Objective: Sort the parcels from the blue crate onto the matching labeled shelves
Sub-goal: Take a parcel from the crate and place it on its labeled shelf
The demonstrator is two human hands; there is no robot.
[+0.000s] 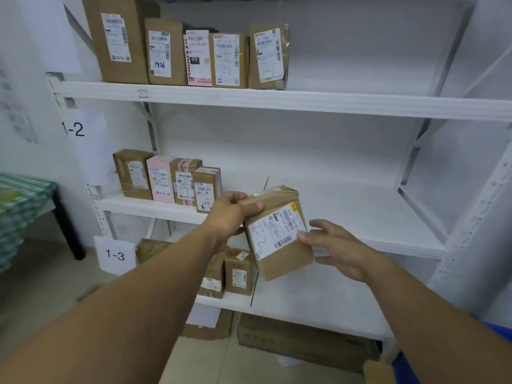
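Observation:
A brown cardboard parcel [279, 256] with a white shipping label marked "1-2" is held in front of the middle shelf [360, 217]. My left hand [230, 214] grips its upper left corner, thumb on the front. My right hand [335, 248] touches the label's right edge with loosely spread fingers. A paper sign "1-2" [74, 130] hangs at the left of the middle shelf and a sign "1-3" [115, 254] below it. A corner of the blue crate [498, 333] shows at the lower right.
Several parcels stand in a row on the top shelf [191, 54], on the left of the middle shelf [166, 180] and on the lower shelf [235, 271]. Flat cardboard boxes [299, 339] lie on the floor under the rack. A table with a green checked cloth [19, 209] stands at left.

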